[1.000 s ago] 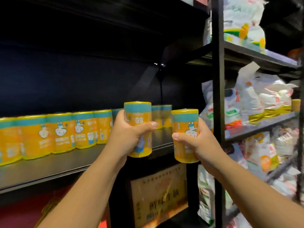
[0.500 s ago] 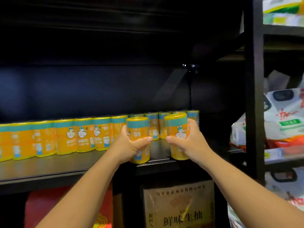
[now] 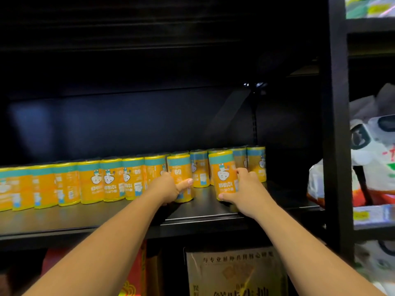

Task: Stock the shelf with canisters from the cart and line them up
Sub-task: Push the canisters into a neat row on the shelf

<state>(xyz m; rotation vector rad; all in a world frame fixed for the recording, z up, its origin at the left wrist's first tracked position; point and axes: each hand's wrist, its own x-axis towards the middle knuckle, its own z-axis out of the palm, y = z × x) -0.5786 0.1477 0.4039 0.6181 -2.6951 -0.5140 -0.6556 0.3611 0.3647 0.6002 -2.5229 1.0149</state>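
Note:
Two yellow canisters with teal tops stand upright on the black shelf (image 3: 132, 216), in front of a long row of like canisters (image 3: 92, 182). My left hand (image 3: 168, 189) grips the left canister (image 3: 179, 169) low on its side, thumb across the front. My right hand (image 3: 245, 189) holds the right canister (image 3: 222, 169) from the right, thumb at its base. A gap of bare shelf lies between the two held canisters. The cart is out of view.
A black upright post (image 3: 335, 124) stands right of the shelf, with white bags (image 3: 376, 159) on the neighbouring shelves. Below the shelf sit a cardboard box (image 3: 233, 272) and red packaging (image 3: 134, 274). The shelf's front strip is bare.
Both hands have carried their canisters forward from mid-air in front of the shelf and set them down on the shelf board. The view has shifted left toward the shelf.

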